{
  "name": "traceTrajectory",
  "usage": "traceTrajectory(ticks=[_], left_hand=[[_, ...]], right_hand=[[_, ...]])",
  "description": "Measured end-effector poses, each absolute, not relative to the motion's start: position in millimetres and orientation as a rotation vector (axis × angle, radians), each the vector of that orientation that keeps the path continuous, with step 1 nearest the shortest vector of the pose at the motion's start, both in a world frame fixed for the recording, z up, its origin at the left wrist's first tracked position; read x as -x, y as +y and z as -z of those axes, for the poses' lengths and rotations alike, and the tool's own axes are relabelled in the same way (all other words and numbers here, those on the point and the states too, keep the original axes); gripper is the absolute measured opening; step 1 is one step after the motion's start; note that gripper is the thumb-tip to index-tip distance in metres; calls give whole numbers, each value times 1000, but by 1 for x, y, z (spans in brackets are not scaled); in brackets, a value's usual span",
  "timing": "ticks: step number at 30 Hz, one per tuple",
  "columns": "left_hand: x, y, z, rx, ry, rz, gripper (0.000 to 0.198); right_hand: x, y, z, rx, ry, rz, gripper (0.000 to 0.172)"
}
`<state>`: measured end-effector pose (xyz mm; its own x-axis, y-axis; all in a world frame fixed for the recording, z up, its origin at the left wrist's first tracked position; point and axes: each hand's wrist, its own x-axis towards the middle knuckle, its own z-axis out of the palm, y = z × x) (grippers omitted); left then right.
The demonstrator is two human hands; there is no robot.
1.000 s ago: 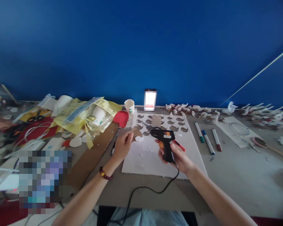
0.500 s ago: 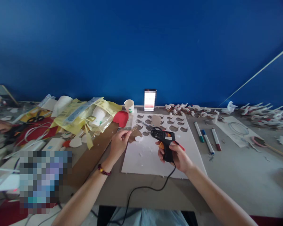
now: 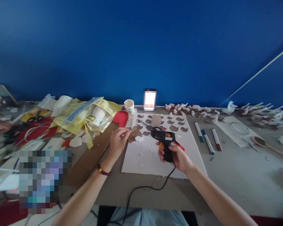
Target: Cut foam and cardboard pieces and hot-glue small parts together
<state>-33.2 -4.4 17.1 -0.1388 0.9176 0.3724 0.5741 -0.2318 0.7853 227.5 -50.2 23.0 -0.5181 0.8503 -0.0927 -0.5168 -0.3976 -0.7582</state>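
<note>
My right hand (image 3: 179, 156) is wrapped round the handle of a black hot glue gun (image 3: 168, 152) with an orange trigger. Its nozzle points left, and its cord trails down to the table's front edge. My left hand (image 3: 118, 141) pinches a thin wooden stick (image 3: 133, 129), whose tip reaches toward the glue gun without touching it. Under the stick lie a small brown cardboard piece (image 3: 133, 135) and a white scrap (image 3: 138, 138). Both rest on a white foam sheet (image 3: 155, 160) with rows of curved cutouts. Scissors (image 3: 146, 124) lie partly hidden behind the gun.
Three markers (image 3: 208, 142) lie right of the sheet. White bird-like cutouts (image 3: 261, 114) line the back right. A paper cup (image 3: 129, 106), red heart shape (image 3: 121, 118) and yellow packaging (image 3: 75, 116) are at left. A phone (image 3: 150, 100) leans on the wall. Another person's hand (image 3: 0, 126) shows far left.
My left hand has shifted very slightly, with its fingers a little changed round the stick. My right hand and the glue gun look the same.
</note>
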Motion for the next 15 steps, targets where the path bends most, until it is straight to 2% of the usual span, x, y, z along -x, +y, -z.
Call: traceTrajectory(ticks=[3,6,10,15], left_hand=[[26,-10,-20,-1806,1538,-1324,29],[17,-18,-24,-1808,1380,-1293,14],[5,-29,-29,-1658,1278,-1128,21],[-12,-38,-26,-1409,1080,-976,39]], right_hand=[[-226,-50,-23,610,-891,-1983,31],[-223,-52,-23,634,-895,-1972,27],[-217,-55,-20,648,-942,-1946,20],[-212,-58,-12,650,-1163,-1848,23]])
